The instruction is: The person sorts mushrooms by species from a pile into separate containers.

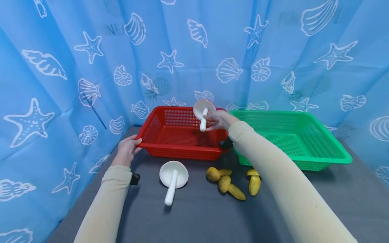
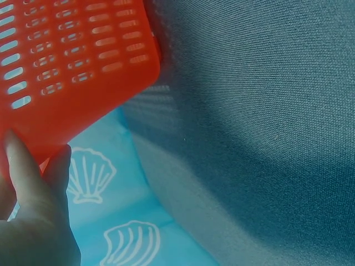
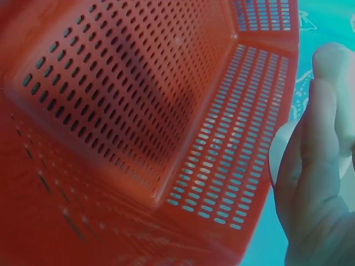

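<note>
My right hand grips a white toy mushroom by its stem, holding it above the inside of the red basket. In the right wrist view the fingers wrap the white mushroom over the perforated red basket floor. My left hand holds the red basket's near left corner; the left wrist view shows its fingers under the red rim. A second white mushroom lies cap-down on the grey table in front of the basket.
A green basket stands right of the red one. Several yellow banana-like toy pieces lie on the grey tabletop. Blue seashell curtains enclose the table on three sides.
</note>
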`<state>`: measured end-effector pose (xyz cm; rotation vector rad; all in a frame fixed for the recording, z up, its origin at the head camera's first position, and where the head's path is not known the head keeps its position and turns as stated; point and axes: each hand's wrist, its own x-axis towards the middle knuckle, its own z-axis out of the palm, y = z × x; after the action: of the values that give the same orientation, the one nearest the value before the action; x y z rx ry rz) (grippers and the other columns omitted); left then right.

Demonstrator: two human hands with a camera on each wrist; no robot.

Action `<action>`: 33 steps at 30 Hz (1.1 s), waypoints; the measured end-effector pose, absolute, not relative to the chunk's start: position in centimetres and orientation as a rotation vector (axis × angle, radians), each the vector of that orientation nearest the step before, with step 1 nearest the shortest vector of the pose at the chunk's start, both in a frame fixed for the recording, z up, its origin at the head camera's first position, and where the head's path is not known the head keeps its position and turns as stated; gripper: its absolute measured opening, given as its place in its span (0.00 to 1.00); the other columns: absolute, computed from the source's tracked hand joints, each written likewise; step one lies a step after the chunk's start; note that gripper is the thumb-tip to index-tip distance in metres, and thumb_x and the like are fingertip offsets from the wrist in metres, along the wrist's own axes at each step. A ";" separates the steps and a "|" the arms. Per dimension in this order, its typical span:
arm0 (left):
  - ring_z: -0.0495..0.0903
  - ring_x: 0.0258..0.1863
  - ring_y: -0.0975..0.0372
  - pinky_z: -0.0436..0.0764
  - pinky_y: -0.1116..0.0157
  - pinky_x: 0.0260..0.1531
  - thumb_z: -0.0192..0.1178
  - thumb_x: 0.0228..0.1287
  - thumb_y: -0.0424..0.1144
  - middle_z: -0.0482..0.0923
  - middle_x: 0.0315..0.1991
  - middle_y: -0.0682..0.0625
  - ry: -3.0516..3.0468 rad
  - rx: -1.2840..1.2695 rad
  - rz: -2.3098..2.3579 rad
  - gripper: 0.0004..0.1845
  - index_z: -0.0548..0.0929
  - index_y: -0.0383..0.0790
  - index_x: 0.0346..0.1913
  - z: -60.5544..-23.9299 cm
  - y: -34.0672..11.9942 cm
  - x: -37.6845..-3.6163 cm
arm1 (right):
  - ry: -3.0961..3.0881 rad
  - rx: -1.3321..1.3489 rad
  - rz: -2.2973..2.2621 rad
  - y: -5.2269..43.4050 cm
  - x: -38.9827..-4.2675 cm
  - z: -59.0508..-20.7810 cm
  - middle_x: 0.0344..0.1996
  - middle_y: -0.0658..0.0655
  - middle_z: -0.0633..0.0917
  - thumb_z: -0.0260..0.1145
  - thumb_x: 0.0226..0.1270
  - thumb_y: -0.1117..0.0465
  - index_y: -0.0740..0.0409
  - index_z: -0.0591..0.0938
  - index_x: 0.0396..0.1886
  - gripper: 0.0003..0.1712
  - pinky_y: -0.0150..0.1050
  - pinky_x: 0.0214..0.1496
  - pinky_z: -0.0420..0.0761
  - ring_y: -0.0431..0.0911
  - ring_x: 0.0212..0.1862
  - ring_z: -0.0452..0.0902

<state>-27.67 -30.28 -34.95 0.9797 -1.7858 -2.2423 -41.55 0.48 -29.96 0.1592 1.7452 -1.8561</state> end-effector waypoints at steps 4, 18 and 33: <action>0.72 0.61 0.56 0.73 0.66 0.58 0.54 0.72 0.35 0.63 0.71 0.45 -1.798 0.968 -2.235 0.30 0.61 0.46 0.75 -35.2 -30.2 -27.8 | 1.743 0.178 -1.814 0.7 -42.3 -30.6 0.69 0.60 0.63 0.54 0.75 0.64 0.53 0.53 0.78 0.36 0.50 0.48 0.83 0.56 0.69 0.61; 0.73 0.62 0.54 0.75 0.67 0.54 0.54 0.72 0.34 0.64 0.70 0.43 -1.796 0.957 -2.201 0.30 0.62 0.43 0.74 -35.7 -30.1 -28.3 | 1.709 0.166 -1.736 -0.3 -43.5 -31.7 0.70 0.60 0.60 0.55 0.75 0.64 0.53 0.46 0.78 0.39 0.51 0.58 0.76 0.57 0.71 0.57; 0.74 0.60 0.54 0.74 0.65 0.57 0.56 0.71 0.35 0.66 0.69 0.43 -1.813 0.957 -2.177 0.30 0.63 0.43 0.74 -35.4 -30.4 -27.8 | 1.779 0.146 -1.516 -2.0 -44.9 -33.8 0.56 0.62 0.71 0.60 0.71 0.64 0.63 0.63 0.70 0.30 0.49 0.53 0.79 0.56 0.57 0.71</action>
<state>-27.83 -30.37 -35.44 0.9571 -1.8127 -2.1767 -44.95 -1.97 -33.77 0.1463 1.7789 -1.5164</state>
